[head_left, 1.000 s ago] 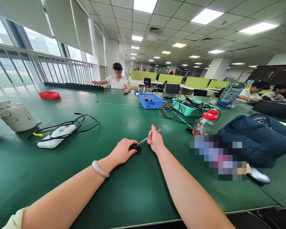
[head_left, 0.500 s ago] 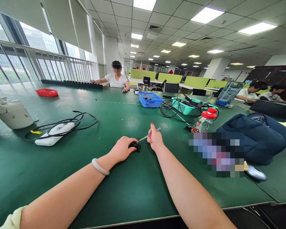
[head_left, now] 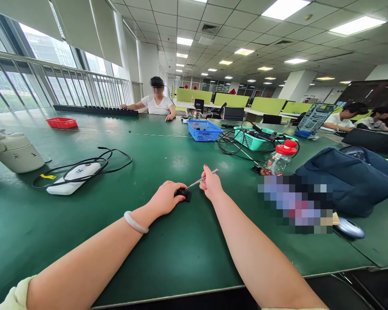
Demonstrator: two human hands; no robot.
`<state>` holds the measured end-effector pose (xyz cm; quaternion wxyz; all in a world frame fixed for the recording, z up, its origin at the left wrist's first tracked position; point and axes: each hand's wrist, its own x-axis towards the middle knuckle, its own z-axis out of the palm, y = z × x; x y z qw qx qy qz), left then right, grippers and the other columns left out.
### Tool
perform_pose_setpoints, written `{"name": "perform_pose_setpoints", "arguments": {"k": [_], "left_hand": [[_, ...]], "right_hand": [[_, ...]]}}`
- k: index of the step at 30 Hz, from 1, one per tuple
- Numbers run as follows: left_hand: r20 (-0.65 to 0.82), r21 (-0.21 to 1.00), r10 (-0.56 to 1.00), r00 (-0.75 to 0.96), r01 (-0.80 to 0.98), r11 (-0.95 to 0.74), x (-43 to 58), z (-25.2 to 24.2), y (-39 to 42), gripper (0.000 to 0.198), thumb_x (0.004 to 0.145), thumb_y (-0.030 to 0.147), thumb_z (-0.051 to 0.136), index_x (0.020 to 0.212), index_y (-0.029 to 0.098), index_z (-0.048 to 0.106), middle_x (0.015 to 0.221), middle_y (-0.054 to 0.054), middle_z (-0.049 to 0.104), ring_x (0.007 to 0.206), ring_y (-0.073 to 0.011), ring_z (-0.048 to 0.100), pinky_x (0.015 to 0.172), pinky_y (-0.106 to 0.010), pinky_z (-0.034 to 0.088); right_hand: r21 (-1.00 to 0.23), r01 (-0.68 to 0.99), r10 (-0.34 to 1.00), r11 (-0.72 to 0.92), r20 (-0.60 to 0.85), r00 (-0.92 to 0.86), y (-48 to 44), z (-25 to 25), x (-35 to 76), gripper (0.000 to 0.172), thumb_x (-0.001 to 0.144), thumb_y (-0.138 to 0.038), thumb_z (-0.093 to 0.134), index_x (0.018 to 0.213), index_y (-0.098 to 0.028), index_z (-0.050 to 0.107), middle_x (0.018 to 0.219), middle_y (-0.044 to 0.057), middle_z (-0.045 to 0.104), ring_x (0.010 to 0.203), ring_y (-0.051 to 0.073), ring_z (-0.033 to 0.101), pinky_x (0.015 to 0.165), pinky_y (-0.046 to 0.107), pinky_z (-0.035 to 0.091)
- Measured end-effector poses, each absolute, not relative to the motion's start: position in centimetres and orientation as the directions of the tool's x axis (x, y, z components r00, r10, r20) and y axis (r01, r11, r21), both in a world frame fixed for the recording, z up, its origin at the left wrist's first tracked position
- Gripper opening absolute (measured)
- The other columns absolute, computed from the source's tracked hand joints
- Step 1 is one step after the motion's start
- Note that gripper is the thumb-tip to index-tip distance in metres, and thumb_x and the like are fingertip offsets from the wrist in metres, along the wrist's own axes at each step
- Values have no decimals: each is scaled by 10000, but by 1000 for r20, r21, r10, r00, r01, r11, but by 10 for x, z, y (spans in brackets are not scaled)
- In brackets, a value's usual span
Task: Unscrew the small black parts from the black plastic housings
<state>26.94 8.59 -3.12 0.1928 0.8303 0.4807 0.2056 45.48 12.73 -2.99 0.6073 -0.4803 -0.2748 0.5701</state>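
Note:
My left hand (head_left: 164, 198) rests on the green table with its fingers closed round a small black part (head_left: 182, 192), pressing it to the tabletop. Most of that part's left side is hidden under the fingers. In my right hand (head_left: 211, 185), held just to the right and thumb up, is a slim silver screwdriver (head_left: 194, 183). The tool slants down to the left, and its tip meets the top of the black part. Its rear end sticks out past the right fingers.
Ahead stand a blue basket (head_left: 204, 131), a green basket (head_left: 257, 140) with cables, and a red-lidded jar (head_left: 283, 157). A dark bag (head_left: 345, 181) lies right. At left are a white power bank (head_left: 74, 178) with a cord, a pale jug (head_left: 17, 150) and a red tray (head_left: 61, 123).
Both hands keep their holds on the black part and the screwdriver, with only a very slight shift. The view has tilted a little.

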Motion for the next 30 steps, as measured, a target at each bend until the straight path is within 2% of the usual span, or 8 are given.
{"name": "perform_pose_setpoints", "arguments": {"k": [5,14,23,30], "left_hand": [[157,518,881,446,723,-458,270,-31,86,329,872,297,616,1192,255,682,1175,-77,712,1198,-293,567,1101,-487,456],[161,523,886,436,723,-451,270,-32,85,330,865,278,628,1189,266,686,1186,-68,712,1215,-292,563,1114,-483,448],[178,531,886,429,716,-453,269,-34,87,377,858,292,630,1233,268,661,1185,-70,702,1199,-282,576,1106,-471,462],[168,520,886,431,725,-451,270,-34,88,335,861,302,625,1190,269,679,1162,-65,706,1186,-286,579,1092,-461,471]], "right_hand": [[-893,-435,954,-112,-219,204,126,-29,455,467,961,-408,539,565,-217,379,325,-104,259,277,33,202,314,169,171],[-889,-448,953,-94,-210,217,130,-35,455,500,931,-510,565,569,-217,386,338,-101,271,284,36,200,314,183,158],[-890,-445,957,-94,-204,206,127,-31,455,517,940,-518,556,561,-208,391,340,-99,267,282,31,202,311,180,161],[-892,-443,943,-86,-217,253,130,-33,454,505,946,-505,548,570,-216,374,337,-99,262,277,35,201,307,183,160]]}}
